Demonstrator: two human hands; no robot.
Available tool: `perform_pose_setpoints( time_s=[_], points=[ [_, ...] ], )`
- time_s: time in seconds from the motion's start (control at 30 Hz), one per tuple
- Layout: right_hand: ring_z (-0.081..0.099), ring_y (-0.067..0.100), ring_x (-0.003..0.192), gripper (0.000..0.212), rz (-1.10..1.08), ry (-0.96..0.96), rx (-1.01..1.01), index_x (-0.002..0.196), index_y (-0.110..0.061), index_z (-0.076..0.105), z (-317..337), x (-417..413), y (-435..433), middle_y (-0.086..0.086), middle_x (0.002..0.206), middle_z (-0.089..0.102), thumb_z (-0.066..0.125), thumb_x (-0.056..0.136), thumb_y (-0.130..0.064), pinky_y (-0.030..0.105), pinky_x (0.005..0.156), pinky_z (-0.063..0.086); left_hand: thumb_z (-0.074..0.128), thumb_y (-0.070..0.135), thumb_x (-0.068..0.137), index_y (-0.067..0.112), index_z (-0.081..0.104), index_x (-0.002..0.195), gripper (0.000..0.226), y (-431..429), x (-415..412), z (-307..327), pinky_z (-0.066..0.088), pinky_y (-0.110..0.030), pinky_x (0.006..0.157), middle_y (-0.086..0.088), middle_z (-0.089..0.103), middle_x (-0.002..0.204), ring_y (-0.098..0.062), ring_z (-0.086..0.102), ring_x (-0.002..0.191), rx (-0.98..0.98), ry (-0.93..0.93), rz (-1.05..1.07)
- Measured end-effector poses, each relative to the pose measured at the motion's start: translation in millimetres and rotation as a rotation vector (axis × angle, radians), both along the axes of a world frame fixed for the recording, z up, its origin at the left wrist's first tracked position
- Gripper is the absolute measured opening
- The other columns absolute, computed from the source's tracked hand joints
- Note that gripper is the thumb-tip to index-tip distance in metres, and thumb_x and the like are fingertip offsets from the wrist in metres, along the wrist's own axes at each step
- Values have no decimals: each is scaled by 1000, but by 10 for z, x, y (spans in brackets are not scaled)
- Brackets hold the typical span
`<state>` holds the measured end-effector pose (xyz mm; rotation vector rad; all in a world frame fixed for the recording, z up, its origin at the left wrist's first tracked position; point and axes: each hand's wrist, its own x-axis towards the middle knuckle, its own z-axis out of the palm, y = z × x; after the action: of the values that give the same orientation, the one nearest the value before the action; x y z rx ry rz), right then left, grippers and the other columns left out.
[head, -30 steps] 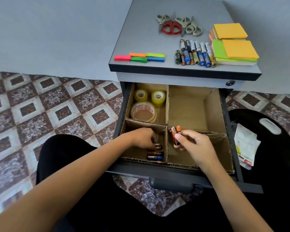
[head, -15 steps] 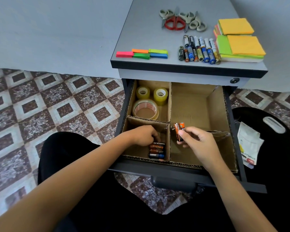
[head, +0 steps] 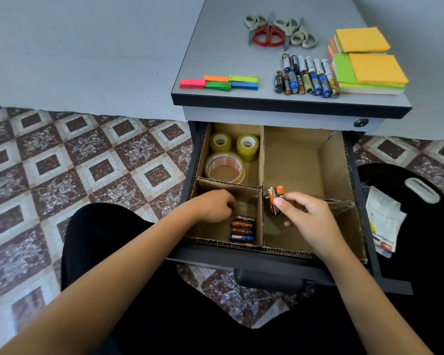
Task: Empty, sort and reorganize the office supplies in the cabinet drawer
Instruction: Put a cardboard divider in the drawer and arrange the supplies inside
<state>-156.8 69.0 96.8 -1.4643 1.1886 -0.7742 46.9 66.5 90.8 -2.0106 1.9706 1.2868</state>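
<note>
The open drawer [head: 274, 260] holds a cardboard divider [head: 262, 175] with several compartments. In the near-left compartment several batteries [head: 242, 229] lie stacked side by side. My left hand [head: 213, 206] is curled just left of them, fingertips at the top battery; whether it holds one is hidden. My right hand [head: 305, 216] pinches a few orange batteries [head: 276, 198] upright over the large right compartment. Three tape rolls [head: 228, 157] sit in the far-left compartment.
On the cabinet top [head: 228, 52] lie scissors [head: 277, 30], a row of batteries [head: 305, 75], coloured page flags [head: 218, 82] and sticky-note pads [head: 367, 62]. A black stool with a paper packet [head: 382, 221] stands at right. Patterned floor tiles spread to the left.
My left hand has shifted slightly left off the stacked batteries, uncovering the top one. My right hand keeps the orange batteries in about the same place.
</note>
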Motion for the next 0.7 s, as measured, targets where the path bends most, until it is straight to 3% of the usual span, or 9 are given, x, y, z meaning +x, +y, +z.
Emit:
perform_pose_setpoints(
  time_s=[0.13, 0.23, 0.37, 0.5, 0.6, 0.7],
  points=[
    [57, -2, 69, 13, 139, 114, -147, 83, -31, 67, 171, 55, -108, -13, 77, 68, 63, 88, -20, 14, 66, 45, 44, 13, 96, 13, 58, 125, 32, 134, 106, 137, 36, -19, 95, -4, 60, 126, -17, 55, 115, -214, 14, 84],
    [53, 8, 92, 5, 290, 375, -282, 87, -27, 69, 246, 178, -222, -8, 97, 61, 65, 86, -29, 22, 83, 39, 48, 9, 94, 11, 65, 114, 26, 304, 189, 187, 37, -12, 86, -3, 67, 110, -13, 59, 102, -492, 89, 254],
    [34, 12, 113, 25, 486, 637, -373, 102, -23, 71, 242, 367, -353, -9, 115, 46, 63, 85, -39, 30, 100, 28, 50, 6, 92, 6, 65, 111, 24, 407, 309, 108, 30, -11, 82, -9, 59, 107, -14, 50, 95, -811, 26, 386],
    [23, 19, 127, 25, 624, 862, -446, 101, -31, 72, 206, 529, -448, -5, 142, 35, 61, 85, -47, 41, 104, 23, 51, 9, 93, 6, 55, 125, 32, 315, 368, -1, 32, -27, 94, -16, 49, 119, -31, 46, 113, -792, -19, 481],
    [14, 23, 132, 21, 681, 986, -502, 95, -35, 72, 182, 608, -450, -6, 150, 24, 62, 83, -49, 43, 102, 19, 49, 15, 95, 8, 43, 136, 42, 240, 360, -43, 30, -29, 100, -17, 38, 133, -30, 38, 125, -727, -4, 529],
    [10, 25, 135, 19, 699, 1069, -518, 92, -36, 73, 183, 651, -445, -7, 153, 19, 65, 81, -49, 45, 101, 18, 44, 20, 97, 14, 32, 143, 48, 212, 333, -59, 28, -24, 96, -13, 29, 143, -27, 37, 129, -661, 61, 557]
  ],
)
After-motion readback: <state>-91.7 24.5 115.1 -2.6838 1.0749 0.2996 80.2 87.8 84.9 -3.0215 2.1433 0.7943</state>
